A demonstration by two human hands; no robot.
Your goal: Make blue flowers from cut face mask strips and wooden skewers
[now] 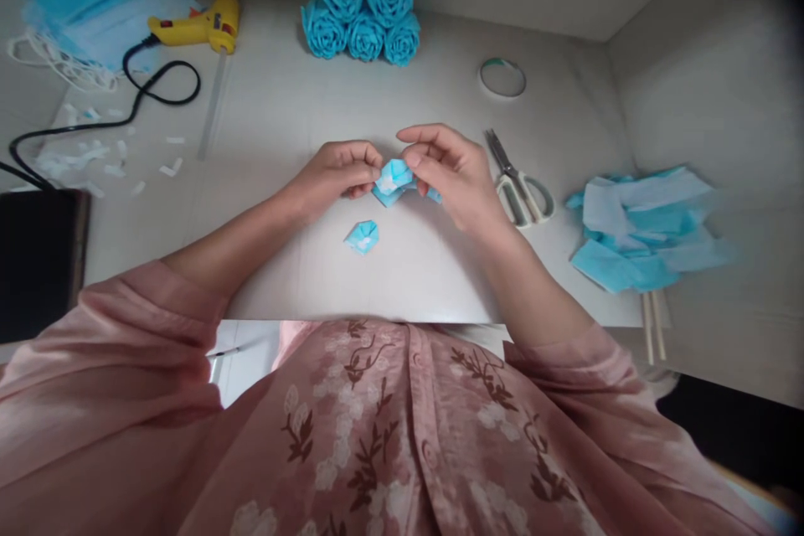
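Between my two hands is a small folded piece of blue fabric [394, 176], with a white patch showing on its front. My left hand [344, 171] pinches its left edge between thumb and fingers. On the other side, my right hand [449, 172] grips the right edge with thumb and fingertips, the index finger curved above. More blue material [388, 198] shows just below and behind the held piece; whether it is separate I cannot tell. A second folded blue piece [363, 237] lies on the table below my left hand.
Several blue rolled flowers [365, 8] are stacked at the back. Scissors [518, 184] and a tape roll [502, 79] lie right. A yellow glue gun [201, 23], its black cord, blue masks [94, 0] and white scraps are left. Blue strips [634, 226] and wooden sticks [653, 327] sit far right.
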